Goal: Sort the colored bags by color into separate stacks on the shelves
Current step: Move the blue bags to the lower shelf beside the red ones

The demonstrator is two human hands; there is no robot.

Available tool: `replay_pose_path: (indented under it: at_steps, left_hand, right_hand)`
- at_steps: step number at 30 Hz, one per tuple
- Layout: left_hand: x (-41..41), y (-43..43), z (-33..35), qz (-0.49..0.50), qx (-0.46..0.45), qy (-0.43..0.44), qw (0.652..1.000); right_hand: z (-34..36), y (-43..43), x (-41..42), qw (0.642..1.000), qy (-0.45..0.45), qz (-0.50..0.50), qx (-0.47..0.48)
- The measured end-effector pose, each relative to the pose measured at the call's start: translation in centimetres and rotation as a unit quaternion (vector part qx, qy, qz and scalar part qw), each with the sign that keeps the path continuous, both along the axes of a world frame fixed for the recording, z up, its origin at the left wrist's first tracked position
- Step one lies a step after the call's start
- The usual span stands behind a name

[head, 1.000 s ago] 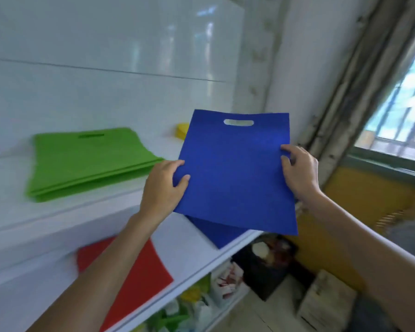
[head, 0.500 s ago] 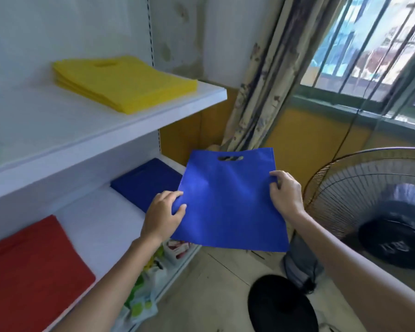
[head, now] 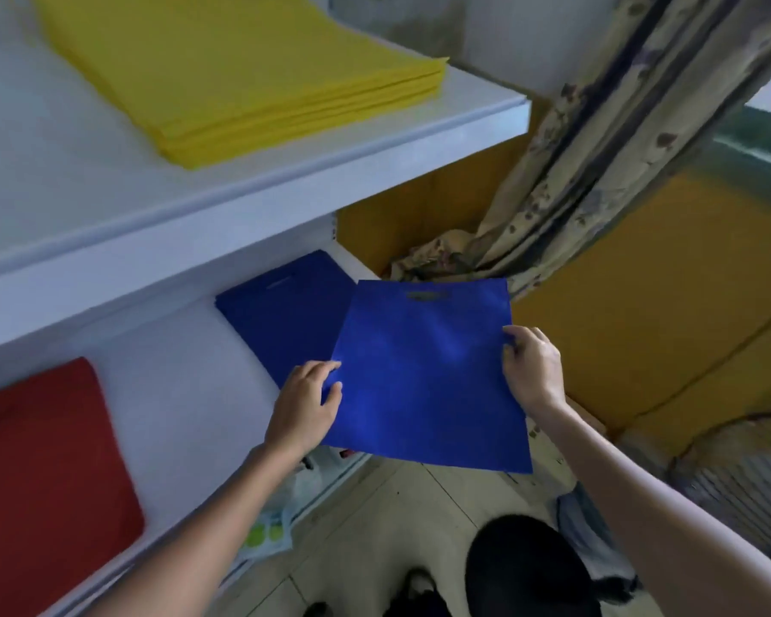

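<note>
The blue bag (head: 428, 376) is being pinched flat between left hand (head: 303, 407) and right hand (head: 533, 371) (destined, presumably, for the blue stack (head: 281, 313)).

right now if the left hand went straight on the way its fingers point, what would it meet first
Probably the blue stack on the lower shelf: the left hand, gripping the left edge of the held blue bag, points at that stack's near corner. Depth is unclear; it could pass above.
</note>
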State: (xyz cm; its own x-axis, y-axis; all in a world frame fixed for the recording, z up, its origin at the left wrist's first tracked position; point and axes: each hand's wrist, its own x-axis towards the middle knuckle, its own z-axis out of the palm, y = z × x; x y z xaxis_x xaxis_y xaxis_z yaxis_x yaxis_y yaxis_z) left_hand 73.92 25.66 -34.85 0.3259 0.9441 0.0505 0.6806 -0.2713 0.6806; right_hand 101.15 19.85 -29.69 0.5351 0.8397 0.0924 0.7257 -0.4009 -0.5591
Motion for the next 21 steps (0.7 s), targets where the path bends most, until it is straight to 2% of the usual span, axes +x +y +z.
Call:
replay_pose_path:
  at_steps: [4,10,14,21]
  left_hand:
    - [-1.0,1.5,-1.5,0.086,-0.017,0.006,0.996]
    - [-1.4,3.4,-4.2,0.226,-0.035,0.002,0.973]
    - [-0.4,4.6,-5.9,0.269,-0.062,-0.035,0.961]
    - [0.4,6.7,-9.4,0.312,-0.032,0.023,0.949]
  right_hand:
    - [-2.2,6.8,-0.4,0.993,-0.026,0.107,-0.040]
    - [-6.7,17.8,-2.4,0.954,-0.062,0.288,-0.052]
    - [-9.0,22.7,-3.0,0.939,-0.068,0.334,-0.036]
    - [-13.9,27.0,-4.8,0.893,-0.144,0.413,-0.107]
